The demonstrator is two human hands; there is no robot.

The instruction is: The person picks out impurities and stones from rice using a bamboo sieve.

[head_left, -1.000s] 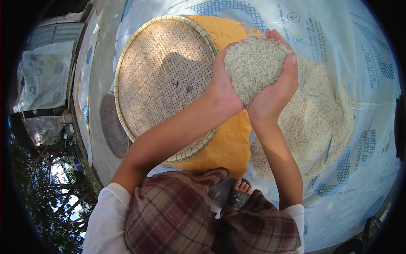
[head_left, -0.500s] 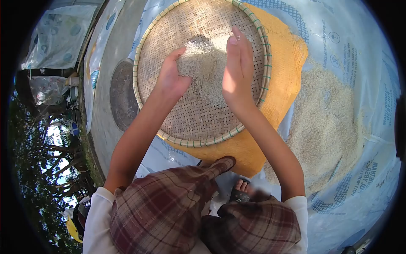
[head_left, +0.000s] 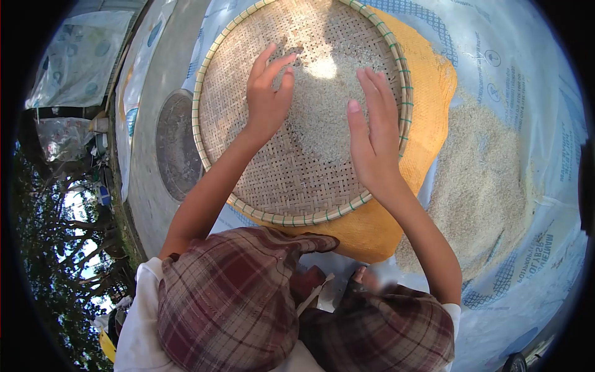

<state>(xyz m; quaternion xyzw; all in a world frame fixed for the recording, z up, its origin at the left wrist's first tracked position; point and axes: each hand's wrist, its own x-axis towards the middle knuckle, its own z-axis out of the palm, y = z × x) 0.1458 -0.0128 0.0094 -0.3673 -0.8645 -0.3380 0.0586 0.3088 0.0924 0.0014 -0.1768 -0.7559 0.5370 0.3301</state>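
A round woven winnowing tray (head_left: pixel 297 195) with a green-stitched rim lies in front of me. Pale grain (head_left: pixel 322 124), like rice, is spread thinly over its middle and right part. Over the left side of that grain is my left hand (head_left: pixel 269 93), fingers apart and curved, holding nothing. My right hand (head_left: pixel 377 133) stands over the tray's right side, thumb spread from the upright fingers, its palm turned toward the grain. No grain shows in either hand.
Beneath the tray lies an orange woven sack (head_left: pixel 427 105). A wide heap of grain (head_left: pixel 480 186) covers part of the printed white-blue sheet (head_left: pixel 527 310) to the right. Left of the tray is a grey round pan (head_left: pixel 176 146). My plaid-covered knees (head_left: pixel 229 291) are close below.
Both hands have opened and moved apart, the right one to the right. The small pile of grain between them now lies spread out flatter on the tray.
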